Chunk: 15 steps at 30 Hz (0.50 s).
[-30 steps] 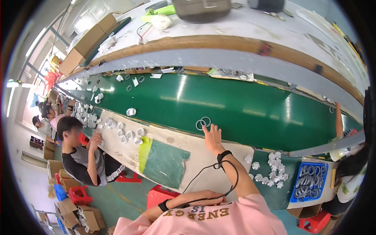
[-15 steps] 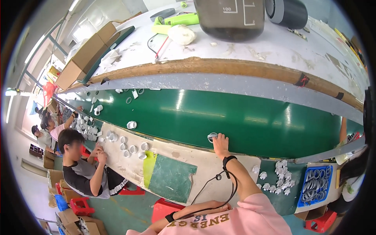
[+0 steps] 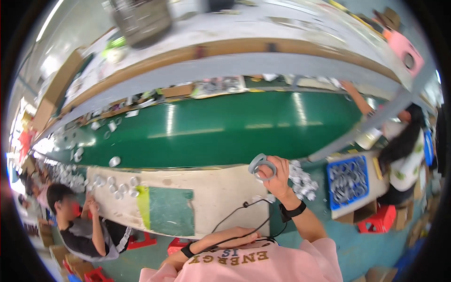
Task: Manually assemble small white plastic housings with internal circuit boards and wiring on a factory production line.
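In the head view, we observe the right hand with its fingers clamped on overlapping grey rings. The rings sit at the hand's left side, against the thumb and fingers, near the border of the green belt and the pale worktable. Owing to blur, we cannot resolve which fingertips enter the rings. The left hand lies at the pink shirt; we cannot tell whether its fingers are together.
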Motion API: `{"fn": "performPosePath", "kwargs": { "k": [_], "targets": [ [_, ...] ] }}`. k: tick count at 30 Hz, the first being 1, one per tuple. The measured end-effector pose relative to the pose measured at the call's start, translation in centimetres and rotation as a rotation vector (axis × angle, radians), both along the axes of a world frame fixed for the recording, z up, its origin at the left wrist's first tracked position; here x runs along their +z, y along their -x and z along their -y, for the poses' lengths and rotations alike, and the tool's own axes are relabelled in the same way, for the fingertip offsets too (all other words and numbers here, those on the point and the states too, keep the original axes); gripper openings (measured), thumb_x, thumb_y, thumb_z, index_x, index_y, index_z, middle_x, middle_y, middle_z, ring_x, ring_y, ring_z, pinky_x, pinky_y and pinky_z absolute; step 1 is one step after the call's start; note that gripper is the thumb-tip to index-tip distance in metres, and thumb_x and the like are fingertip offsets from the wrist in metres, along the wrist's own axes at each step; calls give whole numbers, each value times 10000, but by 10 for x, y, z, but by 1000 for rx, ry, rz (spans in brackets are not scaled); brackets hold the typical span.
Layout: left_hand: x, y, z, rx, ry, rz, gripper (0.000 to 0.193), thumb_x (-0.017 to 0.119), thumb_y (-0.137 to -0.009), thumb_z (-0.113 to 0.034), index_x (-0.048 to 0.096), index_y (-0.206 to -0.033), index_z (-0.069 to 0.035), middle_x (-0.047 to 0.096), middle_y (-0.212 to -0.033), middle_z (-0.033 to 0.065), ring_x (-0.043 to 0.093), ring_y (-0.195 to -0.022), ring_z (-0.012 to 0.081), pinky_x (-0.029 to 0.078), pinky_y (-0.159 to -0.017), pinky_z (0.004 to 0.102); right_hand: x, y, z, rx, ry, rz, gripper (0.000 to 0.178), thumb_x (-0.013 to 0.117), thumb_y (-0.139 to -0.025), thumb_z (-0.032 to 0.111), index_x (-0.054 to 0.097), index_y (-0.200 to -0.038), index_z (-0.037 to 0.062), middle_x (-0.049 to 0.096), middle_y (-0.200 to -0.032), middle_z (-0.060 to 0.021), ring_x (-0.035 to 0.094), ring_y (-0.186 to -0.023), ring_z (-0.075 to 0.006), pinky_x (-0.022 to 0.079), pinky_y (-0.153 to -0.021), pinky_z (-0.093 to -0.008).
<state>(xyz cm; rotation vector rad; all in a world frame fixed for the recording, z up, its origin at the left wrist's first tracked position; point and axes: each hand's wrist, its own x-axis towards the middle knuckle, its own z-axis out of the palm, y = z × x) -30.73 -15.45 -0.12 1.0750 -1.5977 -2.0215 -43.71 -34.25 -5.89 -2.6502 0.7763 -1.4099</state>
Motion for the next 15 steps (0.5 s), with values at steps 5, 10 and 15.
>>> {"fn": "performPosePath", "kwargs": {
  "k": [5, 10, 15],
  "targets": [
    [13, 58, 16, -255, -19, -4, 478, 244, -951, -435, 491, -1080, -47, 531, -790, 94, 483, -711, 208, 395, -687, 301, 30, 115, -33, -203, 111, -33, 262, 687, -614, 142, 561, -844, 137, 520, -980, -88, 515, -868, -284, 394, -703, -417],
    [26, 107, 28, -492, -64, 178, 435, 348, -948, -373, 493, -1183, -38, 586, -1032, 81, 536, -930, 128, 408, -815, 244, 35, 196, -67, -430, 79, -55, 257, 682, -657, 149, 568, -887, 139, 533, -991, -75, 514, -879, -267, 378, -716, -395],
    [72, 143, 31, -432, -166, 198, 425, 357, -947, -368, 504, -1181, -46, 591, -986, 58, 530, -904, 114, 405, -807, 228, 13, 248, -83, -594, 23, -58, 281, 689, -659, 127, 566, -911, 130, 527, -1005, -72, 509, -896, -262, 368, -730, -387]
  ]
}}
